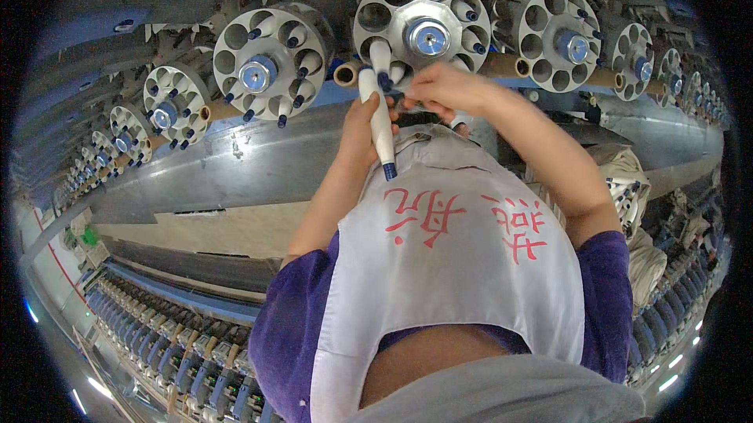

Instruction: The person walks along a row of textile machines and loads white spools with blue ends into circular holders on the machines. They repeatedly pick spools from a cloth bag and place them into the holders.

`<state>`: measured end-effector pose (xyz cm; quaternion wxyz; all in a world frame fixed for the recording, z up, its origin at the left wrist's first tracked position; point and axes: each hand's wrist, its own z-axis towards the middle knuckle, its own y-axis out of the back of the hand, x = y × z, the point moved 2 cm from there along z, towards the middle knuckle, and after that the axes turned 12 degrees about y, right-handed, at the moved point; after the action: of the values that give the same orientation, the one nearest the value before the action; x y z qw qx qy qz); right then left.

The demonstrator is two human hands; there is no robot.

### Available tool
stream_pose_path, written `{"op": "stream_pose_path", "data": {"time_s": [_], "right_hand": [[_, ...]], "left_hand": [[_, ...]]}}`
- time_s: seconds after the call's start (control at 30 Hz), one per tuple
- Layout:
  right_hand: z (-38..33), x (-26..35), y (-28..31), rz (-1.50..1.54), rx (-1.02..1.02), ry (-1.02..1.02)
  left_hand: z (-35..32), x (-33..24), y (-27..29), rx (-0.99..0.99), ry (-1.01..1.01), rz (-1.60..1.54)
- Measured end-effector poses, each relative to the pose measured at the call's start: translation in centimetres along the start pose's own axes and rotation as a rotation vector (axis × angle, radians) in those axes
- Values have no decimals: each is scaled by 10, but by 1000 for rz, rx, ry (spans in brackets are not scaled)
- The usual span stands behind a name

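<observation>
While my left hand (362, 126) grips a white bobbin (380, 123), my right hand (444, 89) pinches another just below the round holder (422, 24).

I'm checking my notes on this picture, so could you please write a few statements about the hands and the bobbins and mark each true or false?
1. The left hand holds a white bobbin with a blue tip. True.
2. The right hand rests on the white apron. False: it is raised at the round metal wheel, beside the bobbin.
3. Every hole in that wheel is filled. False: several holes are empty.
4. More wheels stand to both sides. True.
</observation>
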<state>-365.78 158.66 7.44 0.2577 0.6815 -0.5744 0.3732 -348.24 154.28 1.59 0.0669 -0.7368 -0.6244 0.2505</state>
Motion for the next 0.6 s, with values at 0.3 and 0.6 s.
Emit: {"op": "stream_pose_path", "data": {"time_s": [0.3, 0.6], "right_hand": [[-4, 55, 34, -1201, -658, 450], [-128, 2, 89, -738, -1491, 1074]], "left_hand": [[43, -80, -45, 375, 12, -247], [56, -18, -42, -59, -489, 710]]}}
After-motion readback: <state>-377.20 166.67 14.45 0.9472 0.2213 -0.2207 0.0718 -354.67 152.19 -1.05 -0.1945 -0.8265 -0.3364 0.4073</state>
